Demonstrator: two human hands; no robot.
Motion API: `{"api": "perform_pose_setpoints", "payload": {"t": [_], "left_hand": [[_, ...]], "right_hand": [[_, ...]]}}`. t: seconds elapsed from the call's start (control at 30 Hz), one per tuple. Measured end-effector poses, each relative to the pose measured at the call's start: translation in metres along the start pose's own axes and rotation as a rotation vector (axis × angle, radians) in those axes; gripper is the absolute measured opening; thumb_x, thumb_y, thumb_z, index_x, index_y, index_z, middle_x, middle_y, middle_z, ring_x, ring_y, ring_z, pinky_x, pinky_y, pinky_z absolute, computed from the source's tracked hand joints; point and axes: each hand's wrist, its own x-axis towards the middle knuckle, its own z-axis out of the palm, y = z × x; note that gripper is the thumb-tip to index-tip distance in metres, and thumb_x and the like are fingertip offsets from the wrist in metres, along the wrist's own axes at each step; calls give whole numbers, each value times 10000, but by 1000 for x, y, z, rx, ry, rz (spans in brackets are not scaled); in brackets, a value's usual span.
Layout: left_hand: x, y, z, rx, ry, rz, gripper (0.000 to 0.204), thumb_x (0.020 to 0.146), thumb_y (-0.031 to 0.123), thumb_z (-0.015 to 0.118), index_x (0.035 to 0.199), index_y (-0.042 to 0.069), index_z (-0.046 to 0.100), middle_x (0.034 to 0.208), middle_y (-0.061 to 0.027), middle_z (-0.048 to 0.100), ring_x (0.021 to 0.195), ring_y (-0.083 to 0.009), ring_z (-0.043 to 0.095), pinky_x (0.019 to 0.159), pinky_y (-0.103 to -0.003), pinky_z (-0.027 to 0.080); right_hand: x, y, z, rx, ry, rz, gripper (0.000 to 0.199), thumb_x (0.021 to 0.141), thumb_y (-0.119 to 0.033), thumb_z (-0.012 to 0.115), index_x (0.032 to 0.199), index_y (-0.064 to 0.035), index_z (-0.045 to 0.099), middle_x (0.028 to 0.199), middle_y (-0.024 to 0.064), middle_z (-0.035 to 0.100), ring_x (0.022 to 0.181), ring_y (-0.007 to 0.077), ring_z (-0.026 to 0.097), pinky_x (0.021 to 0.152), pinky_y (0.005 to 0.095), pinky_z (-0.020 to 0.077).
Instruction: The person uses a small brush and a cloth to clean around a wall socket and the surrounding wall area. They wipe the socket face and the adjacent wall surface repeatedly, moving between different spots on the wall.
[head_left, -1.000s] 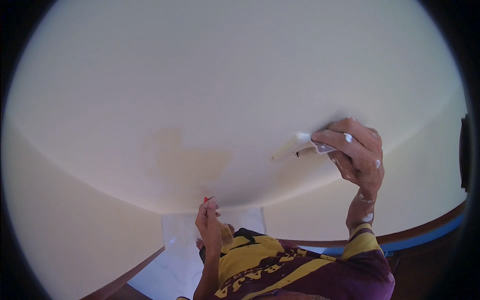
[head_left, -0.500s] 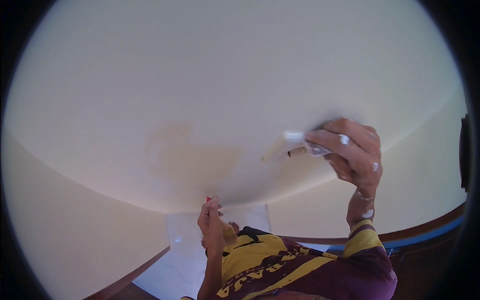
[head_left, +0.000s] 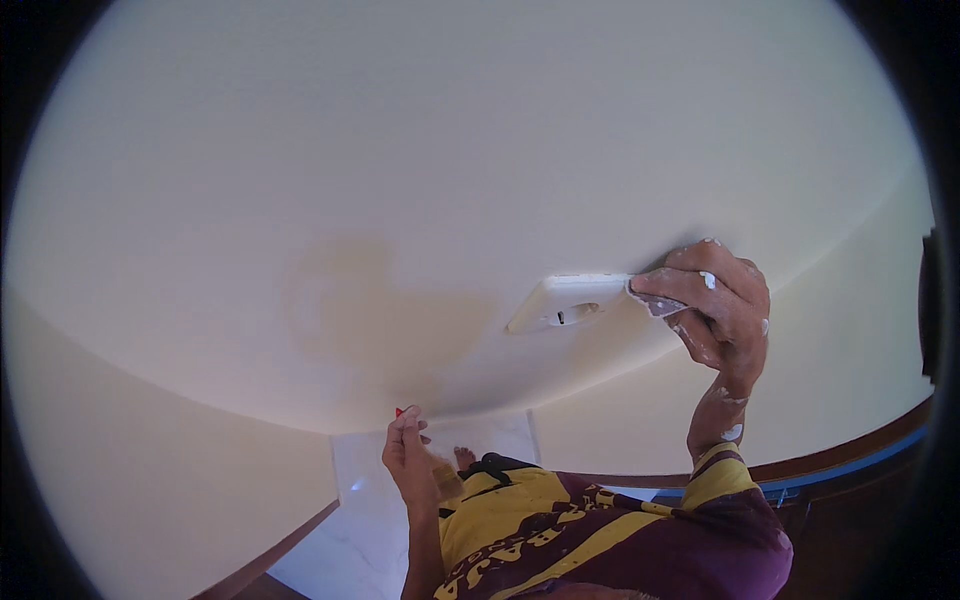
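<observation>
Two hands up: right hand point(head_left: 715, 310) pinches the white scraper blade point(head_left: 565, 303) flat against the cream wall point(head_left: 480, 180) — light, stiff, best gripped at its end; left hand point(head_left: 408, 455) closed around something red.

White putty scraper blade point(head_left: 568, 303) flat against the cream surface point(head_left: 480, 150)

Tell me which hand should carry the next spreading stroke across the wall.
Probably the right hand: it grips the wide flat white putty blade laid against the cream wall. The left hand sits lower, pinching something small and red.
</observation>
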Motion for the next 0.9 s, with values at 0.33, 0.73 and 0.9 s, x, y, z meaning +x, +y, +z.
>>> {"api": "perform_pose_setpoints", "payload": {"t": [0.33, 0.73, 0.9], "left_hand": [[-3, 16, 1, 58, -26, -67, 274, 1071, 213, 580, 1188, 6, 717, 1084, -47, 692, 999, -128, 605, 846, -300, 477], [1, 11, -11, -16, -158, 28, 262, 1041, 108, 523, 1204, 13, 704, 1063, -50, 674, 979, -133, 602, 875, -311, 482], [2, -18, -15, -45, -81, -39, 266, 1045, 112, 528, 1218, 7, 701, 1065, -51, 673, 976, -127, 601, 862, -306, 480]], "right_hand": [[3, -12, -2, -24, 14, 23, 354, 684, -67, 799, 1036, -86, 779, 855, 46, 686, 716, 181, 703, 536, 322, 548], [50, -50, 20, -65, 0, -130, 316, 691, -206, 779, 987, -98, 810, 798, 44, 685, 701, 191, 701, 547, 329, 525], [34, -41, 32, -59, 57, -136, 296, 695, -160, 778, 982, -92, 799, 776, 38, 667, 625, 187, 676, 481, 318, 495]]}}
